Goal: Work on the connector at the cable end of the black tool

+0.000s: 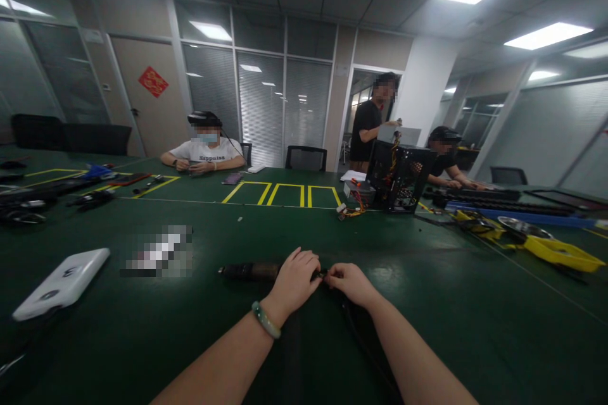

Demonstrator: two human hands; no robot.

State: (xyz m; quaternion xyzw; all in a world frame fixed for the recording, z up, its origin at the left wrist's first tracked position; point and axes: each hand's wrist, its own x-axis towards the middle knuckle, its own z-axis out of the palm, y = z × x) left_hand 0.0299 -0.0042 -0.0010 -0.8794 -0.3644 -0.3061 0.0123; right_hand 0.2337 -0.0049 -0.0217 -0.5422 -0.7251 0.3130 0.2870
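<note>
A dark, slim electric screwdriver [251, 271] lies on the green table, its metal tip pointing left. My left hand [295, 278] is closed around its rear end, which the fingers mostly cover. Close beside it, my right hand [350, 282] pinches the small cable plug [323, 273] at that end. Whether the plug is seated in the tool is hidden by the fingers. A black cable [357, 332] runs from under my right hand toward the front edge.
A white power bank-like device [64, 283] with a cable lies at left, near a blurred-out object [164, 250]. An open computer case [399, 177] with loose wires stands beyond, with yellow trays [563, 253] at right. Three people are around the far side.
</note>
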